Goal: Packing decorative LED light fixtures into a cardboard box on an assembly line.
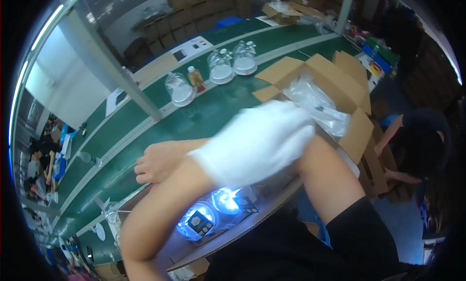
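Progress: judging by how things lie, I am partway through; three clear domed pieces (221, 67) already stand in a row on the green belt (204, 116) beyond the carton, while two lit blue units (196, 224) still sit just below my arms, so I reckon more are left to handle.
Left hand: my bare left hand (155, 162) rests on the belt near the carton's left side, fingers curled loosely; I cannot tell whether it grips anything.
Right hand: my white-gloved right hand (257, 140) is blurred, crossing over the left forearm toward the carton's mouth; whether it is closed on anything I cannot tell.
Carton: the open cardboard carton (340, 82) sits on the belt with flaps spread, a crumpled clear plastic bag (318, 106) filling it.
Lit units: round, glowing blue-white, each with a small dark square on top, on a pale tray nearer me than the carton.
Around: a small orange-capped bottle (195, 78) stands among the domes, left of the carton; stacked brown boxes lie far beyond it.
Obstruction: my own crossed arms hide the space between carton and tray; another person (422, 140) bends just right of the carton, close to its flaps.
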